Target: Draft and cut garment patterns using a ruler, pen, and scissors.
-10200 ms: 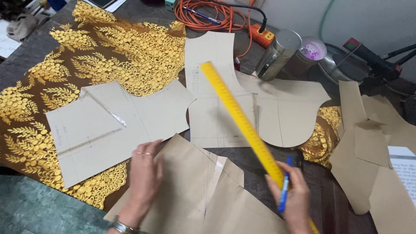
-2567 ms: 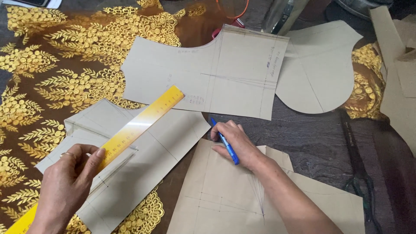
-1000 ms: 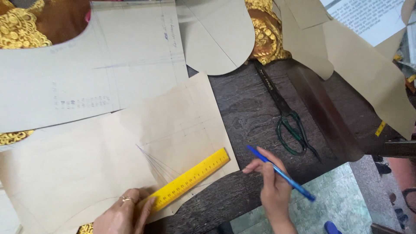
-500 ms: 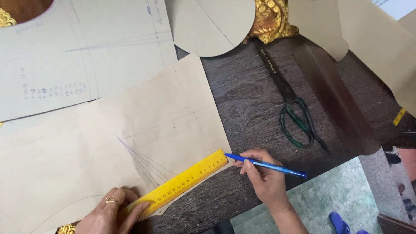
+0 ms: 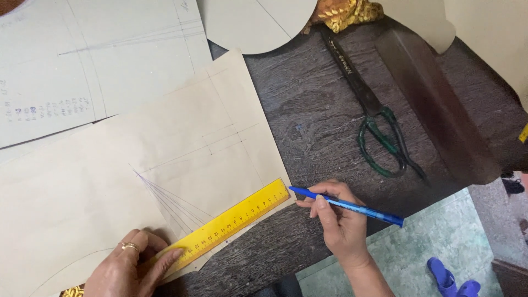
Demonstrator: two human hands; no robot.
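Observation:
A yellow ruler (image 5: pixel 228 224) lies slanted along the near edge of a brown paper pattern piece (image 5: pixel 165 165) that bears pencil lines fanning from one point. My left hand (image 5: pixel 132 267), with a ring on one finger, presses the ruler's near end flat onto the paper. My right hand (image 5: pixel 341 223) grips a blue pen (image 5: pixel 346 205), whose tip sits just beyond the ruler's far end at the paper's corner. Both hands rest on the dark wooden table (image 5: pixel 308 121).
Long scissors with green handles (image 5: pixel 374 121) lie on the table at the right. More paper pattern pieces (image 5: pixel 82 60) overlap at the top left and top. Gold embroidered fabric (image 5: pixel 344 10) peeks out at the top. Blue sandals (image 5: pixel 448 278) stand on the green floor below the table's edge.
The view has closed in on the pattern piece. My right hand has brought the pen tip in to the ruler's far end. My left hand stays pressed on the ruler.

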